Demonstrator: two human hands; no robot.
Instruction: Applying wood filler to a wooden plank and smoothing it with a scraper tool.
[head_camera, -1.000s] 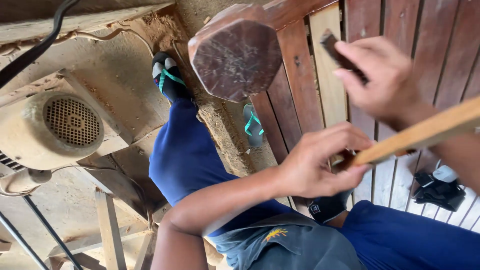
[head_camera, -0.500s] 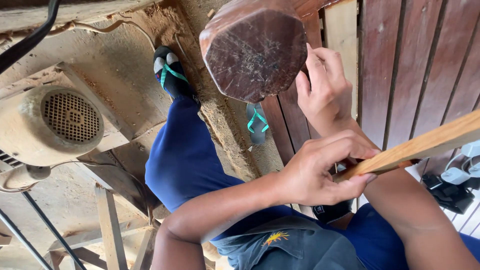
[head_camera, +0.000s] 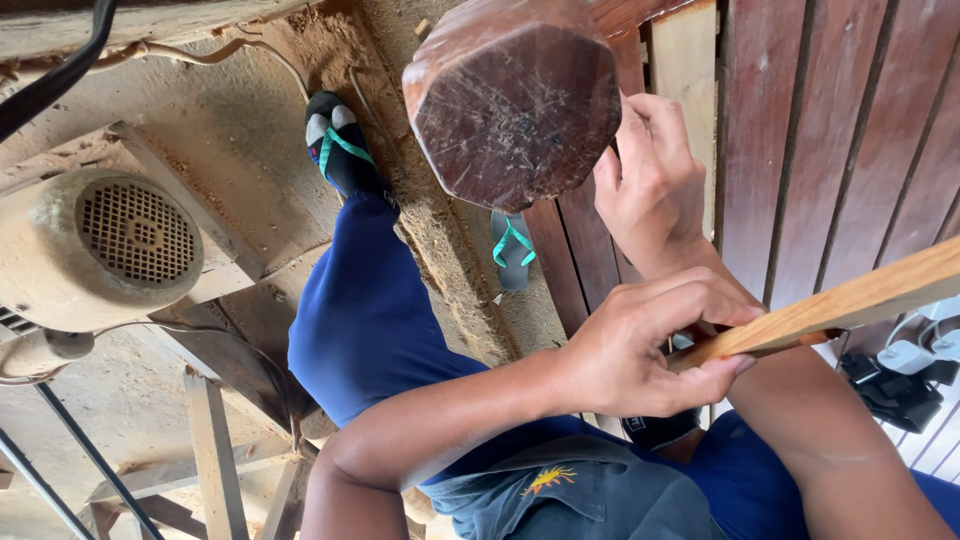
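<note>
Dark reddish wood slats (head_camera: 850, 150) fill the right side, with a heavy octagonal wooden block (head_camera: 515, 100) standing in front of them, its scratched end face toward the camera. The right hand (head_camera: 650, 180) rests against the slats just beside the block, fingers curled; whether they pinch anything I cannot tell. The left hand (head_camera: 640, 350) has its fingers clenched around a pale wooden strip (head_camera: 850, 300), which angles up to the right edge.

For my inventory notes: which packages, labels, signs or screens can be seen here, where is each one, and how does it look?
No packages, signs or screens are visible.
Small embroidered emblem: on the grey shorts at the bottom centre, below the left hand; orange and yellow, irregular shape.
</note>
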